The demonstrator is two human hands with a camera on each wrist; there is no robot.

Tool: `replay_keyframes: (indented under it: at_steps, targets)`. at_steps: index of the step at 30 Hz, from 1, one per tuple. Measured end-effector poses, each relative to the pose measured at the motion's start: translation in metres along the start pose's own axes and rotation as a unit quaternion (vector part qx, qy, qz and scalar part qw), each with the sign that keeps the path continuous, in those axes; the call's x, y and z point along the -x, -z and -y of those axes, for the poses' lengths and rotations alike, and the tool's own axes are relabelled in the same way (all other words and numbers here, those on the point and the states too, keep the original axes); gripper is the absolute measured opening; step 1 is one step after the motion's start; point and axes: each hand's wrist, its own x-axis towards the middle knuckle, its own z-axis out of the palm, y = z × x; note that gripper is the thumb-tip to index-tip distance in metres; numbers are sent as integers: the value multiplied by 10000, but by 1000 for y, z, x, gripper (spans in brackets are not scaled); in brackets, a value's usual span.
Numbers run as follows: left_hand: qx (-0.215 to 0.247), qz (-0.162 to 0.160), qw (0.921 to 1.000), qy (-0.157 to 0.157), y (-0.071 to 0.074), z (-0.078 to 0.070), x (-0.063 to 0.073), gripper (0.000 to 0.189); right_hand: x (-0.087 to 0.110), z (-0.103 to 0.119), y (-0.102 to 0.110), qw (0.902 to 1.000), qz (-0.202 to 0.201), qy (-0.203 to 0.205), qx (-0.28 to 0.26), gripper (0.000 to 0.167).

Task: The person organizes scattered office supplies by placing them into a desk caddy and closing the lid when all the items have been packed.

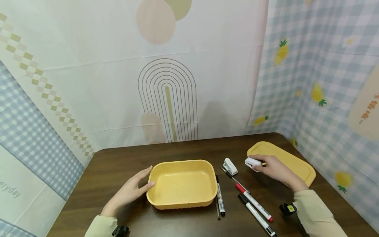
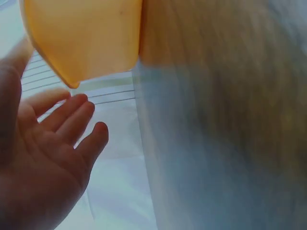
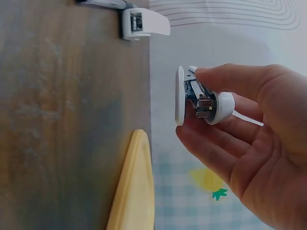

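A small white stapler (image 3: 180, 96) is in my right hand (image 1: 273, 169), gripped between thumb and fingers. It is raised off the table, near the yellow lid (image 1: 284, 161), and its metal mechanism shows in the right wrist view. My left hand (image 1: 130, 191) touches the left side of the yellow plastic box (image 1: 183, 187). Its thumb lies at the rim, while the other fingers, loosely bent in the left wrist view, spread beside the wall. The box stands upright with nothing inside. A second white stapler (image 1: 230, 166) rests on the table between the box and my right hand.
Right of the box lie a red marker (image 1: 254, 202), a black-capped white marker (image 1: 257, 215), a black pen (image 1: 220, 197) and a thin clear pen (image 1: 237, 181). They are on a dark wooden table (image 1: 124, 161), with printed cloth (image 1: 103, 98) hanging behind.
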Motion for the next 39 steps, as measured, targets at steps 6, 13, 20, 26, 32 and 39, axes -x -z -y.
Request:
replay_keyframes:
  at_steps: [6, 13, 20, 26, 32, 39]
  targets:
    - [-47, 438, 9987, -257, 4, -1, 9, 87, -3, 4, 10, 9999, -70, -80, -86, 44]
    - [29, 843, 9960, -300, 4, -3, 16, 98, -11, 7, 22, 10000, -19, 5, -85, 46]
    - [145, 899, 9957, -194, 3, -2, 15, 100, -22, 12, 36, 9995, 150, -99, -247, 50]
    - [114, 837, 9962, -213, 5, -1, 13, 101, -33, 19, 47, 9998, 86, -10, -176, 51]
    - [76, 814, 9963, -278, 5, 0, 13, 101, -40, 23, 51, 9999, 77, -32, -113, 51]
    - [138, 785, 9964, -281, 4, 0, 12, 100, -55, 30, 46, 9998, 86, -10, -195, 50]
